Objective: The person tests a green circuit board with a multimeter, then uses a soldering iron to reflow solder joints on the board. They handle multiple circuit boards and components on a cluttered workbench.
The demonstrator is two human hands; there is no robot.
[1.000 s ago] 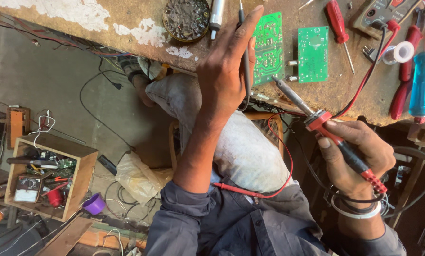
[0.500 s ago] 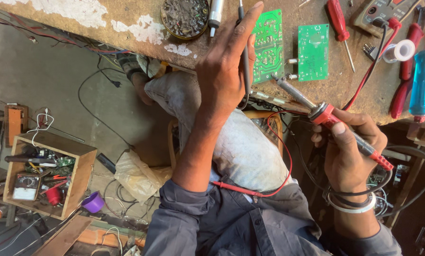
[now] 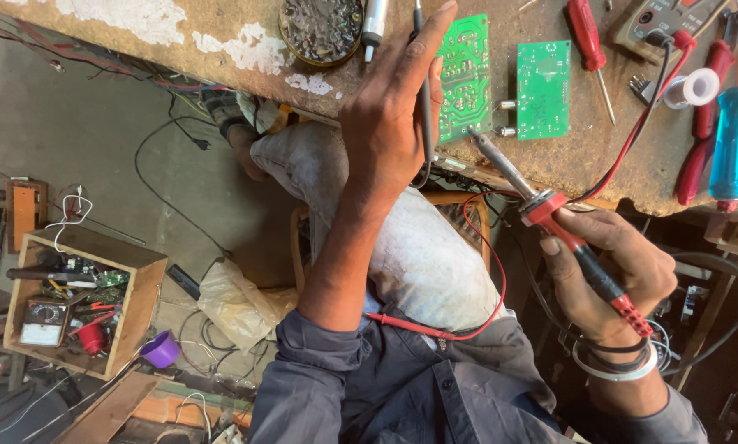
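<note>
Slightly lowered since before, the soldering iron (image 3: 578,247) is being gripped by the right hand (image 3: 611,275), closed on its red handle; the left hand (image 3: 393,123), fingers extended, is pinning a probe (image 3: 425,90) beside the stiff, fragile circuit board (image 3: 465,78), best taken by its edges

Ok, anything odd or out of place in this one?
The bench has white paint flaked down to patches. The red probe lies loose across the person's lap, while the left hand holds only the black probe against the green circuit board. The right hand grips the soldering iron normally.
</note>
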